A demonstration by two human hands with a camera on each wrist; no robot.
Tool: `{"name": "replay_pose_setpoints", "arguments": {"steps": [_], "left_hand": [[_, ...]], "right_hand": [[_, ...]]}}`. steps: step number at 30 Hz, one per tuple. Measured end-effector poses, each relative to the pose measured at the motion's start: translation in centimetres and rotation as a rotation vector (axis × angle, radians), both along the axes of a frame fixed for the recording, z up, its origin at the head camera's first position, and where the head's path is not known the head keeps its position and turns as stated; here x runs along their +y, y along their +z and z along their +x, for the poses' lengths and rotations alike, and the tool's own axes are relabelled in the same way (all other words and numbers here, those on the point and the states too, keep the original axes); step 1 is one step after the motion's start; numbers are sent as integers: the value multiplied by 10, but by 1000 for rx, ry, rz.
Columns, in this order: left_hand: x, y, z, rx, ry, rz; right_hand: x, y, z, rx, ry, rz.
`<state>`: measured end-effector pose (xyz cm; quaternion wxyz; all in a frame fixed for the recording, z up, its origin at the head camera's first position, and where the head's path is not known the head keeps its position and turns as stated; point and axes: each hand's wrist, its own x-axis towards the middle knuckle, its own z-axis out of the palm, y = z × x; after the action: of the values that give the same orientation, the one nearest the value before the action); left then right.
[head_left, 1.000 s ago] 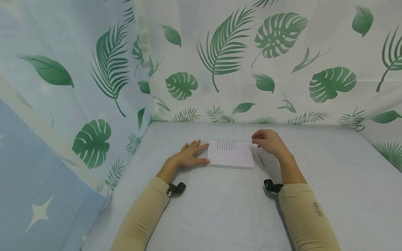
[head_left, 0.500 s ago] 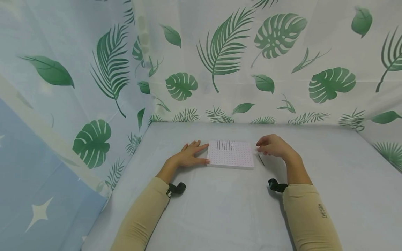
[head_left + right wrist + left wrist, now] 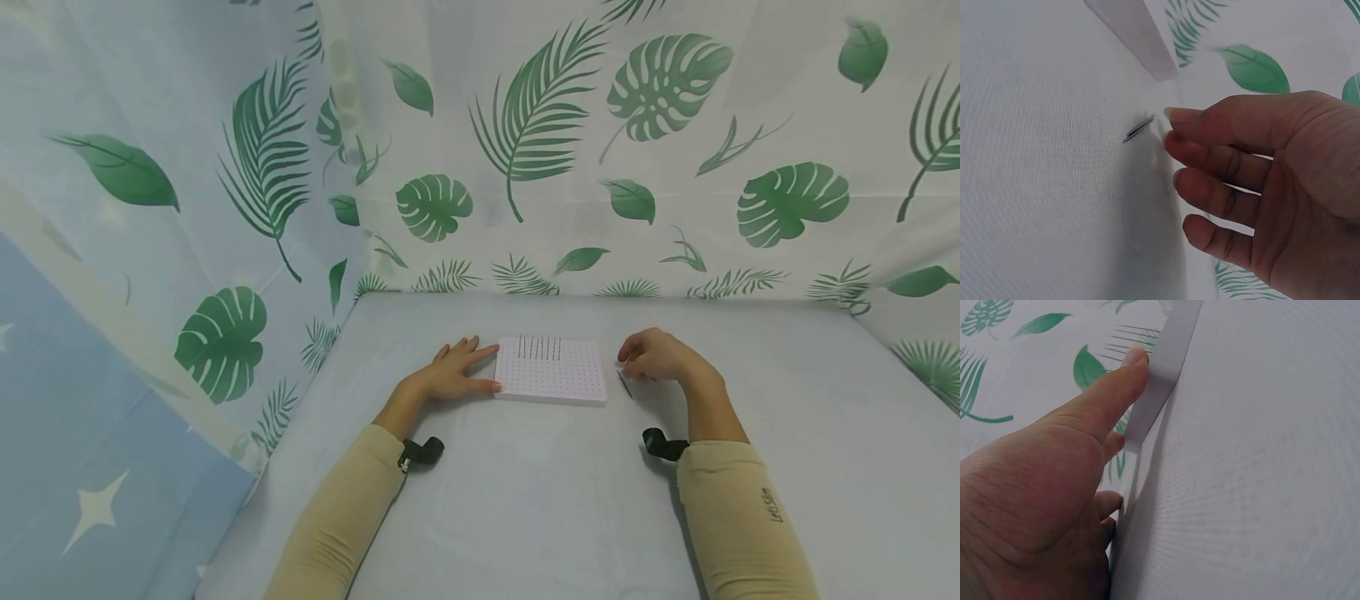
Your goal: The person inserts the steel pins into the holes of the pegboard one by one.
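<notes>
A white board [image 3: 558, 382] dotted with rows of small pinkish holes lies on the table. Several thin dark pins [image 3: 531, 347] stand upright in a row near its back left. My left hand [image 3: 450, 372] rests spread at the board's left side, thumb and index finger touching its edge. In the left wrist view the thumb [image 3: 1125, 384] lies straight against the board's side [image 3: 1163, 375]. To the right of the board, a small bunch of thin dark pins [image 3: 1139, 129] lies on the cloth. My right hand [image 3: 658, 356] hovers beside these pins, fingers loosely bent, nothing visible between thumb and fingertips.
A pale cloth [image 3: 540, 500] covers the table. Leaf-printed curtains [image 3: 555, 150] rise behind it and on the left. Black wrist cameras [image 3: 663, 444] are worn on both forearms over beige sleeves [image 3: 738, 517].
My right hand has moved right, away from the board, and down toward the loose pins. The left hand and the board have stayed in place.
</notes>
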<state>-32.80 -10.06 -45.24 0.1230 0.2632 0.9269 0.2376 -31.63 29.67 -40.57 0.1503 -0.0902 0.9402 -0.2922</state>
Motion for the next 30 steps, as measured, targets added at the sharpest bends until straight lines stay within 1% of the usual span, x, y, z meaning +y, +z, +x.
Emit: {"name": "replay_pose_setpoints", "arguments": {"steps": [4,12,19,27,30], "left_hand": [[0,1,0,0,-2,5],[1,1,0,1,-4,2],[1,1,1,-2,1,3],[1,1,1,-5,3,-7],[1,1,1,-5,-1,0]], "right_hand": [[0,0,1,-17,0,26],[0,-3,0,-42,15,34],[1,-4,-1,-57,-16,59],[1,-4,0,-66,-6,57],[1,-4,0,-70,-19,71]]}}
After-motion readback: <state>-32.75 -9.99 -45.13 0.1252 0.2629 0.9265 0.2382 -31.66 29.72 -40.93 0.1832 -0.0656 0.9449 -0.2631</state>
